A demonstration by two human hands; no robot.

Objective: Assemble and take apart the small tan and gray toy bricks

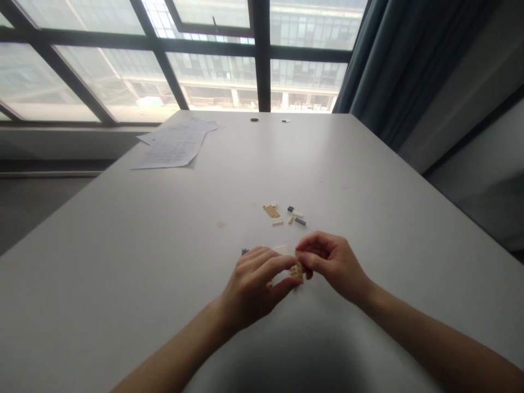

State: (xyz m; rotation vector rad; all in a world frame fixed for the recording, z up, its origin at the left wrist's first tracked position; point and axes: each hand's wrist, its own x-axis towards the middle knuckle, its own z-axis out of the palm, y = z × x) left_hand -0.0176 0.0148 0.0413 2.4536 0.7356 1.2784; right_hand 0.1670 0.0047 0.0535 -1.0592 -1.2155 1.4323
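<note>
Both hands meet over the near middle of the white table (229, 188). Between them is a tan building-brick piece (299, 270), held upright on edge with its studs partly showing. My left hand (258, 278) grips its left side between thumb and fingertips. My right hand (329, 262) pinches its upper right part with thumb and index finger, the other fingers curled. Beyond the left fingers lies a white flat piece (281, 249), partly covered. A dark grey brick (244, 251) shows just past the left knuckles. Another bit of tan shows under the left hand, mostly hidden.
Past the hands lie a tan studded plate (271, 211), a white studded brick (277, 221), a grey brick (300, 221), a black brick (290, 208) and a small tan brick (291, 220). Printed papers (172, 147) rest at the far left. Windows and a dark curtain (380, 71) border the table.
</note>
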